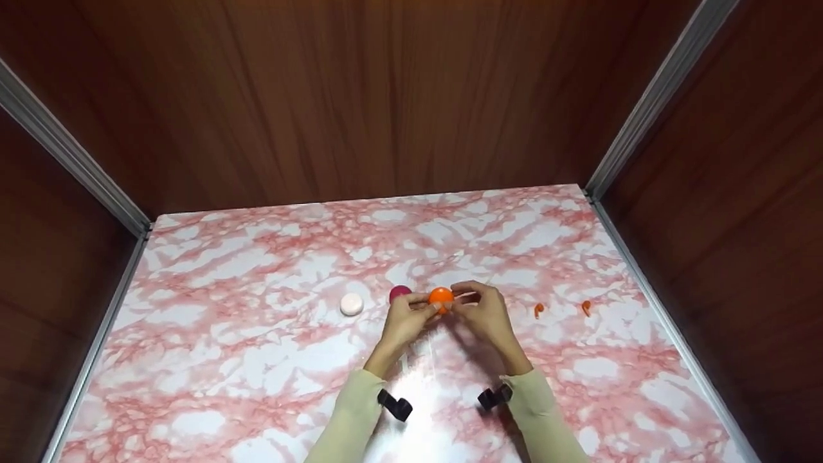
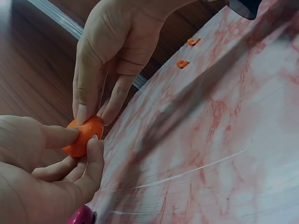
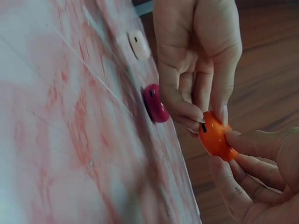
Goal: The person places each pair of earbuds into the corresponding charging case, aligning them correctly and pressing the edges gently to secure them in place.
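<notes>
Both hands pinch one small, rounded, glossy orange earbud case (image 1: 441, 296) above the marbled table. My left hand (image 1: 405, 319) grips it from the left with thumb and fingertips, and my right hand (image 1: 487, 315) from the right. In the right wrist view, a dark slot shows on the orange case (image 3: 216, 138) near the left fingertips. Whether its lid is ajar cannot be told. A magenta case (image 3: 155, 103) stands on the table just behind the left hand. Two orange earbuds (image 1: 539, 310) (image 1: 586, 308) lie apart to the right of the right hand.
A pale pink case (image 1: 352, 304) stands left of the magenta one. Red-and-white marbled table (image 1: 257, 360) spreads around the hands. Brown wood-look panels (image 1: 360, 103) with metal edge strips (image 1: 662, 83) enclose its back and sides.
</notes>
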`<move>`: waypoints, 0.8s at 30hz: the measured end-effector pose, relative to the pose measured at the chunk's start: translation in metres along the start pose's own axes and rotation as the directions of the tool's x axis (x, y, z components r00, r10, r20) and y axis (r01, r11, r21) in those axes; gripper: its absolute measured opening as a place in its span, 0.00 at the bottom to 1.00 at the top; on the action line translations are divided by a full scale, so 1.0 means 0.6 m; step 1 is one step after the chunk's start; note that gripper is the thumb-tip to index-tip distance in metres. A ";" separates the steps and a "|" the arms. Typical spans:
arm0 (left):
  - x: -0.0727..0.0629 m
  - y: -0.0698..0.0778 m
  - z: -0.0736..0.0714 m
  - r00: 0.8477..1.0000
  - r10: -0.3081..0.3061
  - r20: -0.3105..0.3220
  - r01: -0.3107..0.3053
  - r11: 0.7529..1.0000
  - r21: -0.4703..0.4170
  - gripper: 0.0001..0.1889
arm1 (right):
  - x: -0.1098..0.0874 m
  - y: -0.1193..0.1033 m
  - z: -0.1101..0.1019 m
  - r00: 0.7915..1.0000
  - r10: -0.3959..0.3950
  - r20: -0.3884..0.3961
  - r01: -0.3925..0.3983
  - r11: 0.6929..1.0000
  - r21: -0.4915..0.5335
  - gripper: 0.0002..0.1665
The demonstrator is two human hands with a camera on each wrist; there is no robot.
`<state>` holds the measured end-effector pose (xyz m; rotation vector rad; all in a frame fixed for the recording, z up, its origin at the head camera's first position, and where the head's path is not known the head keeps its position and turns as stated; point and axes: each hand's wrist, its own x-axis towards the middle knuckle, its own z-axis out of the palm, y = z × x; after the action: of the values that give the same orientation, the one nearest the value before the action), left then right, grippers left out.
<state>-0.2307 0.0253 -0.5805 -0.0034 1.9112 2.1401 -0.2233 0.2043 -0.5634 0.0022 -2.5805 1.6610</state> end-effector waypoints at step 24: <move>-0.051 0.007 -0.047 0.987 0.019 0.162 -0.030 0.997 0.066 0.17 | -0.039 -0.016 0.009 0.985 -0.118 0.127 0.098 0.984 0.148 0.17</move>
<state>-0.2071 -0.0085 -0.5742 0.2014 1.8982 2.0215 -0.1997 0.1946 -0.5584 0.2672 -2.4974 1.8583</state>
